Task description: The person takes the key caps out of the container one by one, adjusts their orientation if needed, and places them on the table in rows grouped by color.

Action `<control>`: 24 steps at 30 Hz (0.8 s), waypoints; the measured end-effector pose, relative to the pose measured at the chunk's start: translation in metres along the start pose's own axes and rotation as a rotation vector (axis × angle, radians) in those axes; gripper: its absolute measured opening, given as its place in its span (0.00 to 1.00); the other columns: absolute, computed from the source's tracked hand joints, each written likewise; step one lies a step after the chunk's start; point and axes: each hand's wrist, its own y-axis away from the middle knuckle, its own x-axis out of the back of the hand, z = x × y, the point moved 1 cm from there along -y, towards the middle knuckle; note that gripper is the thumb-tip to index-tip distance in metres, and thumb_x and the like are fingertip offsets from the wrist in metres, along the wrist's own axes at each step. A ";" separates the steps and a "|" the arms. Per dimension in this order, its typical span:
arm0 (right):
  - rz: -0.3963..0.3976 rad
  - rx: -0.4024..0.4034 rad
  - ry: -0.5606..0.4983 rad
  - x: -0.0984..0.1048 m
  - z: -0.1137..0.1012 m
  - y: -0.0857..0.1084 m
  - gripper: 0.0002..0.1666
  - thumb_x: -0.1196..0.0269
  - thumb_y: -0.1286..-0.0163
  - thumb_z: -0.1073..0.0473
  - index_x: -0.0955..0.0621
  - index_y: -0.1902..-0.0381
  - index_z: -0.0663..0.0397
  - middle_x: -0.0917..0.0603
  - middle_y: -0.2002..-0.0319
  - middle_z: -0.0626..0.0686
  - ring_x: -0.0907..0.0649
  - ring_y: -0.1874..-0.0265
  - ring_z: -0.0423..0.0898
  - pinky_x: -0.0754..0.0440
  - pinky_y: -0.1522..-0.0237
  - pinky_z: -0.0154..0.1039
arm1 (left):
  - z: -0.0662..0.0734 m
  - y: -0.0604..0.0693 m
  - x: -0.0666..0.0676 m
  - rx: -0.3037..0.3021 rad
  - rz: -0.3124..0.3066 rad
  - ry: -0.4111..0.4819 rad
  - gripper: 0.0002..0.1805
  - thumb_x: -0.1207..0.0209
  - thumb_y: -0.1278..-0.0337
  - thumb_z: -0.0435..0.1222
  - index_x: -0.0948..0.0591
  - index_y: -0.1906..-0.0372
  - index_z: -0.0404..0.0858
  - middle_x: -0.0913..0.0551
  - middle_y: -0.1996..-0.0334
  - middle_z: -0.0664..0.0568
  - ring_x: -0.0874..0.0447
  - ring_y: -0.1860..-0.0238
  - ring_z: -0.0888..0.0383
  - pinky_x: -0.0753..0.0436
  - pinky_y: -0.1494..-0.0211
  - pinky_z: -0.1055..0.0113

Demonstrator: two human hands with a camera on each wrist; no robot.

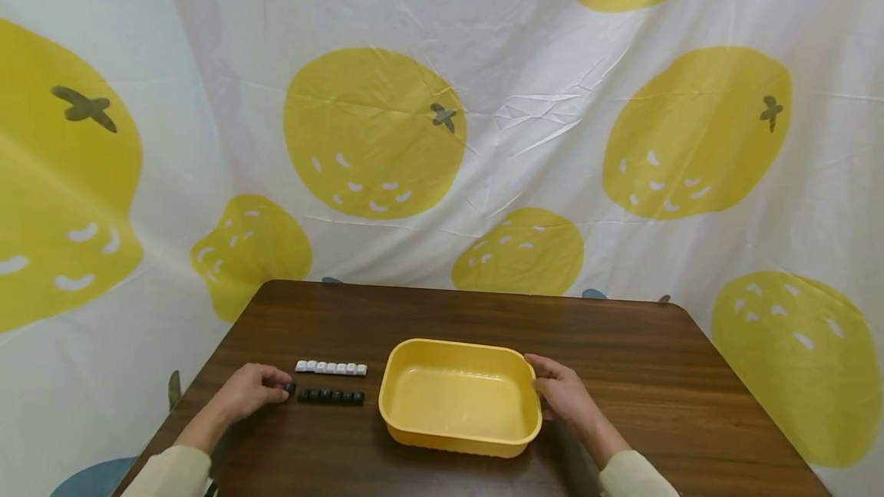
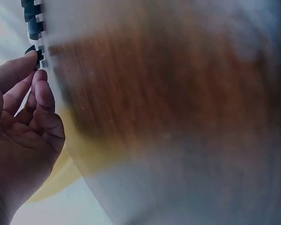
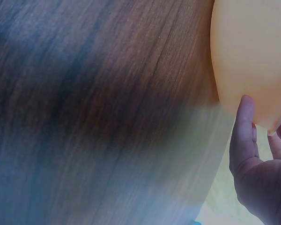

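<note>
At the left of the brown table, my left hand (image 1: 252, 391) pinches a black keycap (image 1: 289, 387) between thumb and fingertips. This keycap sits just off the left end of a row of black keycaps (image 1: 331, 396). Behind that row runs a parallel row of white keycaps (image 1: 331, 367). A yellow plastic basin (image 1: 456, 439) stands to the right of both rows, its inside bare. My right hand (image 1: 562, 393) grips the basin's right side, with the thumb by the rim and fingers along the outer wall, as the right wrist view also shows.
The dark wood-grain table (image 1: 621, 343) has rounded far corners. A white cloth (image 1: 525, 98) printed with yellow fruit hangs behind the table and along its sides.
</note>
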 end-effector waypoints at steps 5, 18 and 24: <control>-0.004 0.006 0.014 -0.001 0.000 -0.001 0.28 0.47 0.30 0.69 0.28 0.32 0.61 0.20 0.54 0.63 0.19 0.69 0.50 0.17 0.74 0.46 | 0.000 0.001 -0.001 -0.001 -0.026 0.002 0.09 0.32 0.50 0.29 0.13 0.61 0.34 0.18 0.68 0.53 0.24 0.64 0.57 0.24 0.59 0.59; -0.007 0.012 -0.001 -0.004 0.000 -0.002 0.29 0.46 0.31 0.69 0.27 0.32 0.60 0.22 0.57 0.62 0.21 0.70 0.50 0.18 0.76 0.45 | 0.001 0.004 -0.002 0.007 -0.060 0.042 0.15 0.31 0.50 0.29 0.15 0.54 0.33 0.19 0.68 0.53 0.24 0.64 0.57 0.24 0.61 0.60; -0.006 0.009 -0.009 -0.004 -0.001 -0.001 0.29 0.47 0.31 0.70 0.28 0.32 0.60 0.21 0.58 0.63 0.21 0.72 0.50 0.18 0.78 0.45 | 0.007 0.006 0.001 -0.058 0.009 0.007 0.19 0.35 0.46 0.30 0.20 0.48 0.29 0.22 0.68 0.52 0.27 0.67 0.57 0.27 0.65 0.61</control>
